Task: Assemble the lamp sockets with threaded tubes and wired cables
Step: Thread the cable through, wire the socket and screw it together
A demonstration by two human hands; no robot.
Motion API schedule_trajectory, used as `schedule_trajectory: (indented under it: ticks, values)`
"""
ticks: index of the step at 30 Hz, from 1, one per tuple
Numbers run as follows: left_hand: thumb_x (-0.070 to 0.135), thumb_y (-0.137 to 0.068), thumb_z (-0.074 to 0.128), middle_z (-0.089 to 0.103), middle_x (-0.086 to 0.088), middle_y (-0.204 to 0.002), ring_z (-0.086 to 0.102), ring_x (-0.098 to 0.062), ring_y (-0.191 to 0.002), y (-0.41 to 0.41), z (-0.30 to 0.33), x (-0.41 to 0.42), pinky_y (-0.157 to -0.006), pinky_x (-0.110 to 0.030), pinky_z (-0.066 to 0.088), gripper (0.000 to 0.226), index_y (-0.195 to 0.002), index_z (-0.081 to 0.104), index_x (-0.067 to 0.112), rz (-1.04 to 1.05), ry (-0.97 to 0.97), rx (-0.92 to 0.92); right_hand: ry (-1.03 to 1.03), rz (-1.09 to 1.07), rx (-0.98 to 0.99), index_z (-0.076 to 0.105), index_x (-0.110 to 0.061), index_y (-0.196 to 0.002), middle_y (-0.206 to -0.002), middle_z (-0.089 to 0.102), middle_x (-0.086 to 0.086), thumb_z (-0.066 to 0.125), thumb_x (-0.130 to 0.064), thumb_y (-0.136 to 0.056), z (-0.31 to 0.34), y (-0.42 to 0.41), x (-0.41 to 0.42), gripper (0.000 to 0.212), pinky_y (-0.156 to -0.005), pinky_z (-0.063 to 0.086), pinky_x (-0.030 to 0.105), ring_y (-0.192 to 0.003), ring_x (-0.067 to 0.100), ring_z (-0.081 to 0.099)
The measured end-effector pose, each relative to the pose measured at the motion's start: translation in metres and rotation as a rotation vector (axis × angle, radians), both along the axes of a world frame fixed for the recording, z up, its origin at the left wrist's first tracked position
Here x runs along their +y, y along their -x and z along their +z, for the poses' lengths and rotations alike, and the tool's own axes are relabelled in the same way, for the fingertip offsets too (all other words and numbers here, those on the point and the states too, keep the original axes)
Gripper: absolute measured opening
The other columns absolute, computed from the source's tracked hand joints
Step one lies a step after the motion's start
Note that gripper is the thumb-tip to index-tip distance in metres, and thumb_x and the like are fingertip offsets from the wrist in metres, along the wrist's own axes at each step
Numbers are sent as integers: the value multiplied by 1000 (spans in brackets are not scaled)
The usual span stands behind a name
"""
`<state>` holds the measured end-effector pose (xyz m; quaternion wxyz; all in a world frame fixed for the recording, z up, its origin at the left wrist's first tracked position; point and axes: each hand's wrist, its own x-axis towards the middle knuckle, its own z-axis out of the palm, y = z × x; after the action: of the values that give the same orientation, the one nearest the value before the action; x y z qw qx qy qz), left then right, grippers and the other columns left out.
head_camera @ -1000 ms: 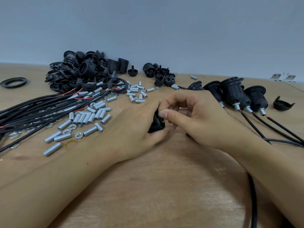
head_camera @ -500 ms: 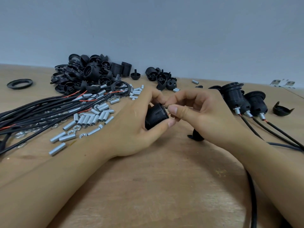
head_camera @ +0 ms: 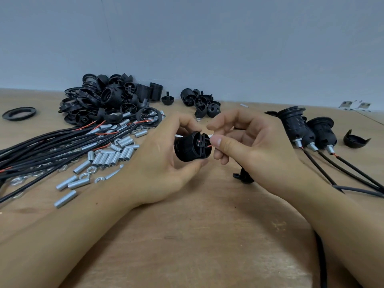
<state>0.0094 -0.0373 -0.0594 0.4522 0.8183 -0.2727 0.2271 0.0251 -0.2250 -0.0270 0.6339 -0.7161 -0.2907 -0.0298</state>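
Observation:
My left hand grips a black threaded lamp socket above the table, its back end turned to the right. Red and white wire ends enter the socket's back. My right hand pinches those wires between thumb and forefinger right at the socket. A black cap piece lies on the table under my right hand, partly hidden. A black cable runs down past my right forearm.
Silver threaded tubes and nuts lie scattered left of my hands, beside a bundle of black cables. Piles of black socket parts sit at the back. Assembled sockets with cables lie on the right, a loose cap beyond.
Both hands lifted the socket off the table and turned it, so its back end with the wires now shows. My right hand's fingers opened out to a pinch on the wires.

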Motion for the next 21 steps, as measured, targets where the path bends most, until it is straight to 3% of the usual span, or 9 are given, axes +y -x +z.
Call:
schedule_trajectory:
  ticks: [6,10,13,17,21]
  values:
    - [25,-79,76,58,13,-105,62,-23,-103,0,0,0,-90,-47,51,42,-111,48,28,-5,5,1,53,26,-65,68,-18,-90,-72,61,-1,63,8,-86,1,3,0,26,-54,46,19,-60,12,60]
    - [17,-78,77,60,6,-105,63,-26,-101,0,0,1,-90,-48,51,44,-114,50,18,-3,-14,10,99,25,-106,67,-16,-92,-74,60,-2,62,2,-83,0,5,2,21,-62,53,45,-63,11,56]
    - [18,-77,77,62,3,-104,63,-24,-101,0,2,2,-91,-48,51,42,-111,52,17,13,-37,16,123,22,-125,67,-12,-93,-76,60,1,63,4,-83,-2,4,3,19,-61,50,55,-66,14,54]
    - [20,-75,75,63,7,-103,64,-20,-100,4,7,1,-90,-45,52,42,-107,51,32,8,-74,29,146,26,-178,67,-15,-91,-78,61,6,63,3,-83,-5,2,2,20,-58,48,55,-70,29,54]
    - [20,-74,73,65,9,-103,65,-16,-99,6,8,1,-89,-40,52,42,-107,51,34,11,-104,37,184,17,-186,67,-18,-88,-76,62,5,63,-1,-81,-4,3,3,18,-59,49,53,-70,27,56]
